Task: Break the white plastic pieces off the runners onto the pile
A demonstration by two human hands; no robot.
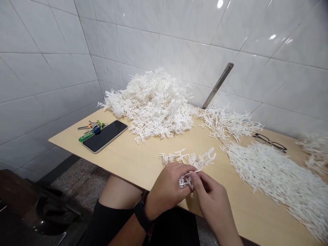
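A pale wooden worktop stands in a corner of glossy white tiled wall. Near its left edge lies a black smartphone, screen up, touching a bunch of keys with a green tag. Behind them rises a tall heap of white branched plastic strips; a flatter spread of the same strips covers the right side. Black-framed glasses lie beyond that spread. A grey metal bar leans against the wall. Below is speckled grey floor.
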